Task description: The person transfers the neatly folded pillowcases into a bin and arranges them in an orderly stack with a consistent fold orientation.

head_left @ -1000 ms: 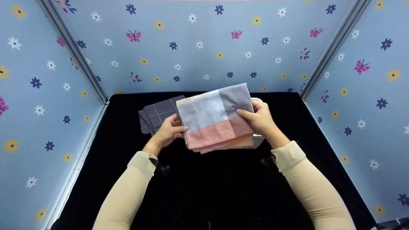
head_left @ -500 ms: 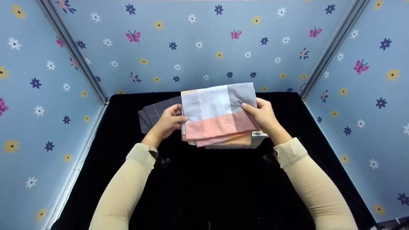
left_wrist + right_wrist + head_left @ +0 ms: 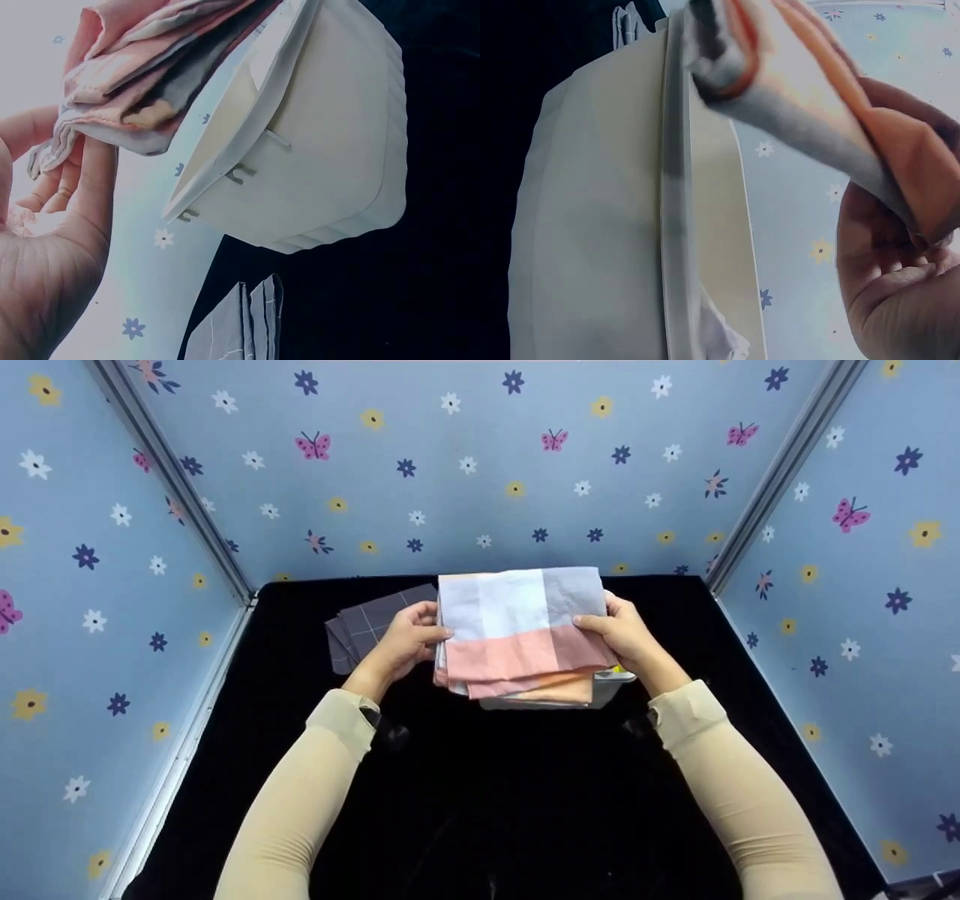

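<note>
From where I stand, the person has both hands on a folded checked cloth (image 3: pixel 517 622), one at each side, holding it up above the black surface (image 3: pixel 480 795). The left hand (image 3: pixel 405 641) pinches the left edge, its thumb laid on the front face and its other fingers (image 3: pixel 96 180) bent round behind, so the grip closes on the cloth's thickness alone. The right hand (image 3: pixel 628 636) grasps the opposite side in much the same way, thumb on the grey patch near the right edge, the rest of those fingers mostly hidden behind the cloth. So the cloth lies between the two hands, spread nearly level from left to right, its pale blue, white and grey blocks above a pink band. Several layers show along the lower edge, pink and orange, not quite lined up. Behind it, and largely covered by it in the head view, is a white bin (image 3: pixel 337 142); the wrist views show its rim and side wall close to the cloth, with a piece of white material (image 3: pixel 721 334) inside. Just beyond the left hand, a few dark checked cloths (image 3: pixel 367 619) lie overlapped on the surface. Flowered walls (image 3: pixel 480 472) stand round the back and sides.
</note>
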### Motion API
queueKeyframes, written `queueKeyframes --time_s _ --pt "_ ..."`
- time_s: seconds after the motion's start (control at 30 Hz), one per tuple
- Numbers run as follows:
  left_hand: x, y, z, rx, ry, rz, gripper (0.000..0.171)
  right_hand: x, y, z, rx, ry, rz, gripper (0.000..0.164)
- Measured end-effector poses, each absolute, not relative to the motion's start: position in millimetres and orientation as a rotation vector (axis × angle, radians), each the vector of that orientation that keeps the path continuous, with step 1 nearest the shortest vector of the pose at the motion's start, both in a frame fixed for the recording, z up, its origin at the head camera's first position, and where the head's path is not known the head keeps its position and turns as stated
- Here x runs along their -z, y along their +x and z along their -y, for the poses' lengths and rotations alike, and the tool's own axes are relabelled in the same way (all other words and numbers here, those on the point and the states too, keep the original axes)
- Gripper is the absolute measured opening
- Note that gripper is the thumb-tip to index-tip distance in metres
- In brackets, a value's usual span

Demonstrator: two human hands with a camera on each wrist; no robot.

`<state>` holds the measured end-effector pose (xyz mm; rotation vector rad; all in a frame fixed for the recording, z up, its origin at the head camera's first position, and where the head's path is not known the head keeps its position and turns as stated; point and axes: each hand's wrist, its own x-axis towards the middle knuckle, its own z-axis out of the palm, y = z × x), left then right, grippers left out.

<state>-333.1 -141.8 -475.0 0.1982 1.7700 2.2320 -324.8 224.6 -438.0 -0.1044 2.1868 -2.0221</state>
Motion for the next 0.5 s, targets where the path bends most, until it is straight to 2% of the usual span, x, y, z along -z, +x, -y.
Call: queueKeyframes --time_s 0.13,0.33,0.5 --pt "472 -335 137 -2.221 0.175 -1.778 0.032 438 -325 -227 1.983 -0.129 -2.163 0.043" --pt "469 -340 131 -2.214 0.161 -1.785 0.034 436 -327 -232 1.987 -0.106 -2.163 0.056" --pt "465 -344 126 -2.201 0.141 -1.823 0.034 436 -331 -237 2.019 -0.050 -2.185 0.055"
